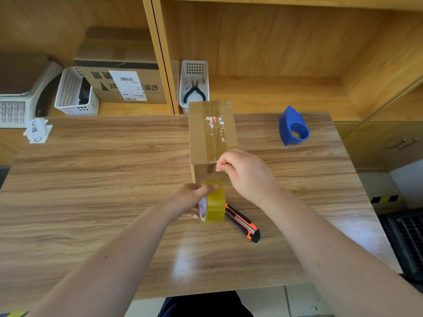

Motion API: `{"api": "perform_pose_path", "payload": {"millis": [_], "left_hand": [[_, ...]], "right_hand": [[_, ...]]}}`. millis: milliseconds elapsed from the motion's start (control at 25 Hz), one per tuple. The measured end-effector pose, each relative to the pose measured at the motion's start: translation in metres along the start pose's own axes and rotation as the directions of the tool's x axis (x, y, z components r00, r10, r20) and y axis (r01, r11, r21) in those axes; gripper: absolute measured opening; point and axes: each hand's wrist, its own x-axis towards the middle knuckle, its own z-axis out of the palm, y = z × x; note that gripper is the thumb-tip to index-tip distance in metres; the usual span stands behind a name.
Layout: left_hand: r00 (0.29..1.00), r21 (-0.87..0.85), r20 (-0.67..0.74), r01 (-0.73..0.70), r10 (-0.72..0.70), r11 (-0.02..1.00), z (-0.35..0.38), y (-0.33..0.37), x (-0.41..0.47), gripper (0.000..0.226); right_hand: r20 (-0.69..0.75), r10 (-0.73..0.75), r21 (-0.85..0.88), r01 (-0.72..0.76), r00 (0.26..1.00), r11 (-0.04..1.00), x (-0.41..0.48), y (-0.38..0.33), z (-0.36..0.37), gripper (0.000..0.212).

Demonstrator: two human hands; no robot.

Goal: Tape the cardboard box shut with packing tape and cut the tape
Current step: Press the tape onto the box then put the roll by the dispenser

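Tape roll (214, 202): light, rigid, gripped by left hand (191, 199). Strip: thin, clingy; right hand (243, 171) pinches it against cardboard box (210, 133), probably light.

On a wood-grain table (91, 179) stands a brown cardboard box (209, 131), clear tape along its top seam. The left hand (190, 199) grips a yellowish roll of packing tape (214, 202); the right hand (245, 172) pinches tape at the box's near edge. An orange-and-black utility knife (243, 224) lies just beside the roll.
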Motion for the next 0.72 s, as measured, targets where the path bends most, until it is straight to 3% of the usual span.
{"api": "perform_pose_path", "payload": {"millis": [80,160,280,360,520,600,720], "left_hand": [[0.999,-0.019,0.051,-0.012,0.013,1.000,-0.001,0.006,0.000,0.061],[0.992,0.050,0.048,-0.120,0.117,0.992,0.002,0.014,-0.007,0.056],[0.959,0.178,-0.052,-0.264,0.277,0.948,0.009,0.014,-0.011,0.060],[0.891,0.205,-0.139,-0.401,0.432,0.893,0.010,0.013,-0.016,0.053],[0.768,0.063,-0.238,-0.599,0.595,0.798,0.010,0.021,-0.025,0.018],[0.763,-0.044,-0.289,-0.615,0.579,0.788,0.007,0.031,-0.030,0.008],[0.782,-0.166,-0.357,-0.591,0.511,0.789,0.003,0.045,-0.037,0.017]], "right_hand": [[0.008,-0.037,0.050,0.037,0.999,0.998,-0.001,-0.009,-0.006,0.012],[0.031,-0.031,0.104,0.028,0.999,0.994,0.000,-0.008,-0.006,0.011],[0.032,-0.008,0.163,0.003,0.999,0.987,-0.003,-0.001,-0.002,0.010],[0.002,-0.028,0.203,0.027,1.000,0.979,-0.005,0.002,0.000,0.009],[-0.058,-0.063,0.180,0.072,0.996,0.981,0.000,-0.001,-0.006,0.009],[-0.158,-0.061,0.207,0.093,0.986,0.974,0.004,-0.002,-0.012,0.012],[-0.242,0.001,0.249,0.061,0.970,0.967,0.005,-0.001,-0.013,0.035]]}}
